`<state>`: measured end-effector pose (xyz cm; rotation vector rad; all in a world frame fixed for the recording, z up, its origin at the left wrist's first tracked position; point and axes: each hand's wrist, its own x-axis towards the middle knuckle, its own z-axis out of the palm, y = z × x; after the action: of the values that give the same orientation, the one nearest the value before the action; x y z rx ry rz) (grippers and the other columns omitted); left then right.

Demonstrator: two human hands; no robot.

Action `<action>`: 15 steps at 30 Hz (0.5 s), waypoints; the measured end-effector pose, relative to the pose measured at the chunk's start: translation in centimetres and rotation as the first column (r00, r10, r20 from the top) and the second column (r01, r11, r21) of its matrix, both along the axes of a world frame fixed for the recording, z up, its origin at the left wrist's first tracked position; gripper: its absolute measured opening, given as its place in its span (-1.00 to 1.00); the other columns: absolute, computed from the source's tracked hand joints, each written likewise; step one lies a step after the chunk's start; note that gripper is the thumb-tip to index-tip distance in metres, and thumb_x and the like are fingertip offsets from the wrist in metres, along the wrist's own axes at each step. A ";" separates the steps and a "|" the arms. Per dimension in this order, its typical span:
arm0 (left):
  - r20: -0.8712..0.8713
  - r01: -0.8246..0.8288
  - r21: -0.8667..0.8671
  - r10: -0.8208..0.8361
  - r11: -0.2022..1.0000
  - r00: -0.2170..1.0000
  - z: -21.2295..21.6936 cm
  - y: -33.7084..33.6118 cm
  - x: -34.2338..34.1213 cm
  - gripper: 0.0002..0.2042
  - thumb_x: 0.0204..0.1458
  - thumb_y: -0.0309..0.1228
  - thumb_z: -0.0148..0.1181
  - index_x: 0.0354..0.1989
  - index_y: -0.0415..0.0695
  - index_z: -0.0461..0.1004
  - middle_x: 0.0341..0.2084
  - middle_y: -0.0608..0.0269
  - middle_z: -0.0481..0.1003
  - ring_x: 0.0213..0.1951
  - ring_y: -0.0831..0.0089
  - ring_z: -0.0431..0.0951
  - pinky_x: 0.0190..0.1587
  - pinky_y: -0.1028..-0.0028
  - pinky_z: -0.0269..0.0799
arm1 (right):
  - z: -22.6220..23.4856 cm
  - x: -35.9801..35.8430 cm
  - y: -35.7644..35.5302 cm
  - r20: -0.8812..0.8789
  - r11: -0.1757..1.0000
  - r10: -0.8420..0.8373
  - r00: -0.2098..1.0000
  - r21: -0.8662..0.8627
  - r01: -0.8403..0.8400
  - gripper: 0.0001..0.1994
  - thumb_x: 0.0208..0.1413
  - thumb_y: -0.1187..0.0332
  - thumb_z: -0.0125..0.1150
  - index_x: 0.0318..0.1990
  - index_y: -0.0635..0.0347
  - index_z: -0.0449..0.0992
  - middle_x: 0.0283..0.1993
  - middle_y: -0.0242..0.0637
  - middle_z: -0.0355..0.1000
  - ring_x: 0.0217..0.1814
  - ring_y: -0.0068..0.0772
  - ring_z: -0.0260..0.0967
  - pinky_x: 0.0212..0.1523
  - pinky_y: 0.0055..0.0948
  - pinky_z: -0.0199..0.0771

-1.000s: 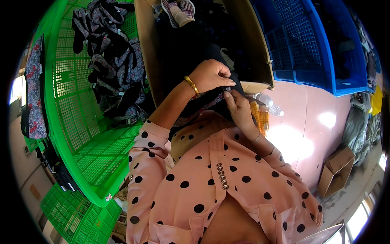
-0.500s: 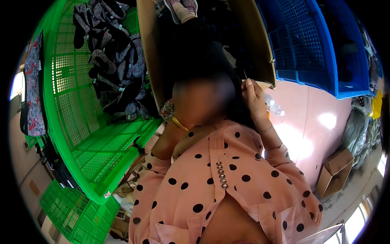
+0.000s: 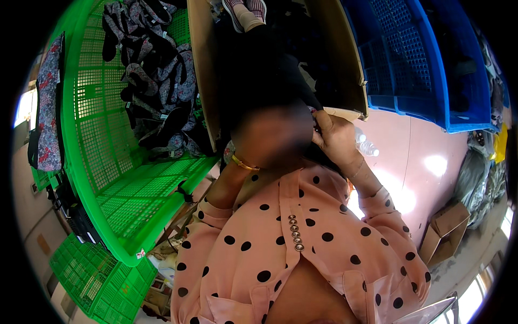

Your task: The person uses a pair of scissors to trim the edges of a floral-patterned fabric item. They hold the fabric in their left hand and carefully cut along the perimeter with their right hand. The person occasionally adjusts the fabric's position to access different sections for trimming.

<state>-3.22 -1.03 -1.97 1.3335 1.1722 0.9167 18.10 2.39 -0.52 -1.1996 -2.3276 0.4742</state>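
Note:
A black garment (image 3: 259, 65) hangs out of a tall cardboard box (image 3: 345, 75) straight ahead of me. My right hand (image 3: 339, 139) is raised at the box's front edge, its fingers curled on the garment's edge. A blurred patch covers my left hand (image 3: 270, 135), which is lifted just left of the right one; a gold bangle (image 3: 244, 163) shows at the wrist. Whether the left hand grips the cloth is not visible. Both arms wear pink sleeves with black dots.
A big green lattice crate (image 3: 108, 162) on the left holds several dark patterned garments (image 3: 156, 81). A blue crate (image 3: 410, 65) stands right of the box. A plastic bottle (image 3: 367, 147) and a small cardboard box (image 3: 443, 232) lie on the pink floor. A second green crate (image 3: 86, 270) sits lower left.
My left hand has lifted off the black garment toward the camera and is now blurred. My right hand has risen a little, still at the cloth.

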 end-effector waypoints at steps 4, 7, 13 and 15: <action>0.250 -0.041 -0.361 0.139 0.932 0.958 1.6 -0.5 0.5 -0.77 0.11 -0.54 0.22 -0.08 -0.39 0.53 -0.25 0.23 0.58 -0.26 0.65 0.52 -0.19 0.64 0.45 | 0.9 0.2 0.1 0.060 0.999 0.045 0.997 -0.010 -0.044 -0.67 0.05 0.10 0.30 -0.36 0.18 0.41 -0.61 -0.23 0.39 -0.59 -0.21 0.41 -0.58 -0.34 0.37; 0.227 -0.053 -0.350 0.139 0.935 0.964 1.1 -1.1 0.6 -0.76 0.11 -0.53 0.23 -0.07 -0.39 0.53 -0.27 0.25 0.58 -0.27 0.65 0.52 -0.20 0.64 0.45 | 1.8 0.6 0.3 0.082 0.994 0.104 0.991 -0.025 -0.102 -0.66 0.09 0.09 0.26 -0.40 0.19 0.40 -0.61 -0.25 0.38 -0.59 -0.25 0.41 -0.57 -0.37 0.36; 0.232 -0.105 -0.337 0.190 0.936 0.954 1.5 -2.4 0.9 -0.75 0.11 -0.52 0.24 -0.07 -0.39 0.51 -0.31 0.29 0.57 -0.27 0.67 0.50 -0.19 0.67 0.43 | 1.7 2.6 1.2 -0.478 0.745 -0.219 0.851 -0.645 -0.170 -0.68 0.25 0.15 0.15 -0.40 0.22 0.41 -0.54 -0.35 0.39 -0.47 -0.56 0.38 -0.41 -0.51 0.35; 0.241 -0.082 -0.334 0.169 0.939 0.956 2.1 -2.6 0.8 -0.75 0.10 -0.53 0.23 -0.07 -0.39 0.51 -0.30 0.31 0.56 -0.28 0.69 0.49 -0.20 0.68 0.42 | 2.5 3.9 2.3 -0.507 0.624 -0.321 0.800 -0.749 -0.224 -0.69 0.27 0.15 0.13 -0.37 0.23 0.43 -0.48 -0.37 0.40 -0.39 -0.58 0.38 -0.31 -0.53 0.37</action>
<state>-2.47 -3.64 0.16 0.8504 1.1477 0.9193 22.00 4.73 2.00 -1.1840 -1.4842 1.7256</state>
